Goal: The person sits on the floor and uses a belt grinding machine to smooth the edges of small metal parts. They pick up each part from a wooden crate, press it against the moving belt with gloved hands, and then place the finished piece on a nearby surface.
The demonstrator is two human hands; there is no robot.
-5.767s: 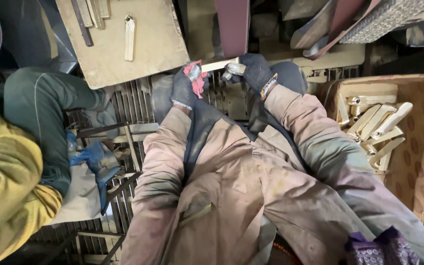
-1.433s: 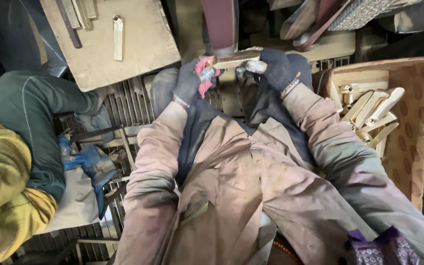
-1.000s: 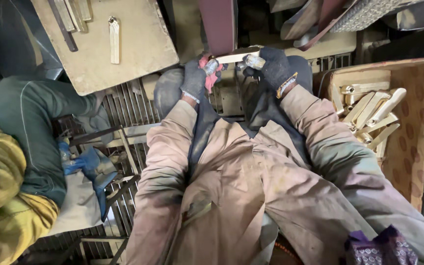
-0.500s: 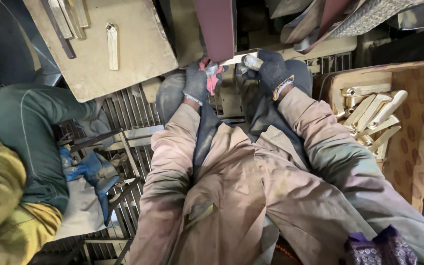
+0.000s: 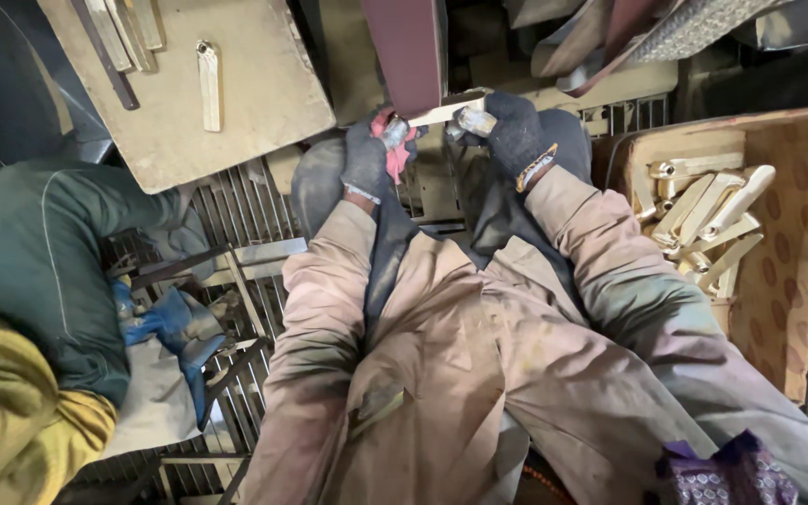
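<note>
My left hand [image 5: 367, 154] and my right hand [image 5: 512, 131] wear dark gloves and hold one pale metal bar [image 5: 446, 108] between them, each gripping an end. The bar lies crosswise against the lower end of a dark red sanding belt [image 5: 404, 51] that runs up and away from me. A pink rag [image 5: 395, 150] is bunched in my left hand under the bar's end. My tan sleeves reach forward from the bottom of the view.
A cardboard box [image 5: 797, 234] at right holds several similar pale metal bars [image 5: 708, 210]. A board [image 5: 189, 84] at upper left carries more bars. A co-worker in green trousers [image 5: 44, 252] and a yellow sleeve sits at left by a metal grate [image 5: 236, 224].
Both my hands have moved the bar forward and up until it meets the belt's lower end. The view has shifted slightly; the co-worker at left has barely moved.
</note>
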